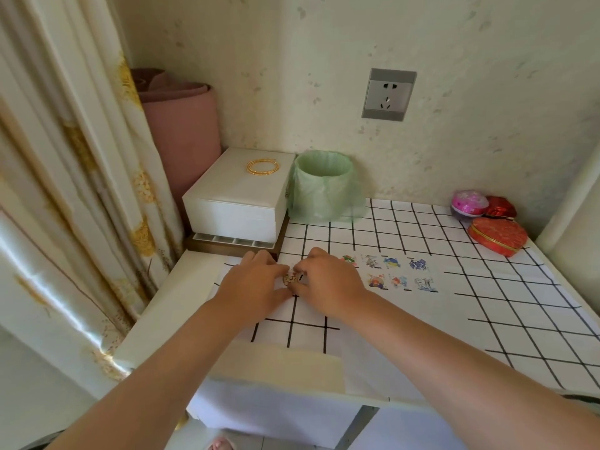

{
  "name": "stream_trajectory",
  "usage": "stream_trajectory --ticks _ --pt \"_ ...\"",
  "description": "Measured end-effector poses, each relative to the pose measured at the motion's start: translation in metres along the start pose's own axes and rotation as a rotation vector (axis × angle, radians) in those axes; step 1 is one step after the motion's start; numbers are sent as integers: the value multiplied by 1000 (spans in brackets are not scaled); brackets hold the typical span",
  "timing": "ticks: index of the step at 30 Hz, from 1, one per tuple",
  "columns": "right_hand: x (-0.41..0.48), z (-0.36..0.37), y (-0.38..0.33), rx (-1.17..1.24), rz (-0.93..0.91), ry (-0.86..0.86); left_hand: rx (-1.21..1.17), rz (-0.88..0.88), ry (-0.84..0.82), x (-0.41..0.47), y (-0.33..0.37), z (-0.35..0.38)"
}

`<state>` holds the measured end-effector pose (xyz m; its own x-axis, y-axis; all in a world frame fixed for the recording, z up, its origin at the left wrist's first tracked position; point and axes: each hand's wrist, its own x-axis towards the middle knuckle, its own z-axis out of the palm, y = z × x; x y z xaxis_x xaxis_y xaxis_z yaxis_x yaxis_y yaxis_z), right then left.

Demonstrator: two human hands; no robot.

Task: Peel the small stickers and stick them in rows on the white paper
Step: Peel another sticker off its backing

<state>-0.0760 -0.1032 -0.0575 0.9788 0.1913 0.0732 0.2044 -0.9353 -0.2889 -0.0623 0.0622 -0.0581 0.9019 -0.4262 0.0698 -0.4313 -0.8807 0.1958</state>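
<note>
A white paper (451, 271) lies on the checked tablecloth, with several small colourful stickers (391, 264) stuck on it in two rows. My left hand (251, 282) and my right hand (328, 282) meet just left of those rows. Between their fingertips both pinch a small sticker (290, 278) with a brown and white picture. Most of that sticker is hidden by my fingers, and I cannot tell whether it is on a backing.
A white box (240, 196) with a gold bangle (263, 166) on top stands at the back left. Beside it is a small bin with a green bag (324, 186). Red and pink candy boxes (496, 233) sit at the back right. A curtain (65, 190) hangs on the left.
</note>
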Motion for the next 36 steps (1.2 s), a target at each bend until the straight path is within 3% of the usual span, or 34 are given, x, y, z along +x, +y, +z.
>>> stream_trajectory --ticks 11,18,30,36 --pt "0 -9 5 145 119 -43 -255 -8 37 4 2 4" --pt "1 -14 9 207 172 -119 -92 31 10 5 2 11" --pt "5 -17 17 479 191 -165 -475 -101 42 8 6 4" --pt "2 -21 18 502 229 -135 -489 -128 -11 12 6 -5"
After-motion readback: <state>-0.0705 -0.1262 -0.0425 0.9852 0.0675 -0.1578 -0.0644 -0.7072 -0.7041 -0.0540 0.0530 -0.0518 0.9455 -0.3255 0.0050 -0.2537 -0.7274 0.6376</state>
